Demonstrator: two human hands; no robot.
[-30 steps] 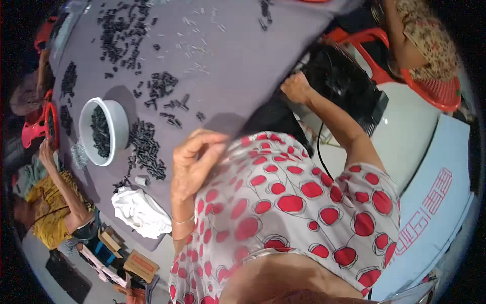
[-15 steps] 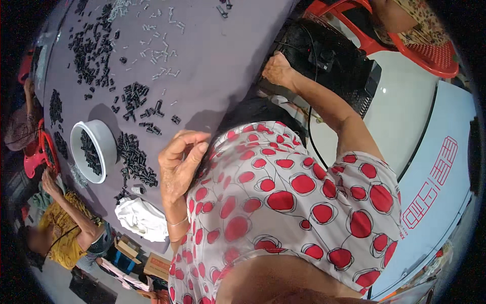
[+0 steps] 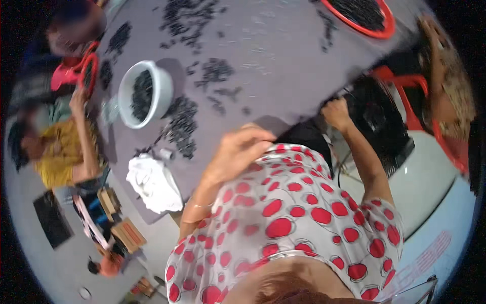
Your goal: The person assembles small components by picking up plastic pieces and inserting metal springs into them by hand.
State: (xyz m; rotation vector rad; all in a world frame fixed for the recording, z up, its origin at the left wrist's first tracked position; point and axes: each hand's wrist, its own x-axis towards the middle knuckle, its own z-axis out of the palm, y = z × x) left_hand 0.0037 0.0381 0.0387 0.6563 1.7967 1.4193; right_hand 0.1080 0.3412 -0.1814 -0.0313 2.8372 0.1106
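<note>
We see a matt, cloth-like worktop [image 3: 298, 61], a smooth plastic tub [image 3: 163, 96], dark plastic-looking parts [image 3: 181, 124], crumpled white cloth [image 3: 151, 181] and brown cardboard box [image 3: 128, 235].

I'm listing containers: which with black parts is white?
The round white plastic tub at left; the oval red basket at upper right differs in colour.

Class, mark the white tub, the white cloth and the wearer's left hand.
White tub [image 3: 164, 92]: head view, outer wall.
White cloth [image 3: 153, 183]: head view, crumpled middle.
Left hand [image 3: 234, 153]: head view, hand's back.
</note>
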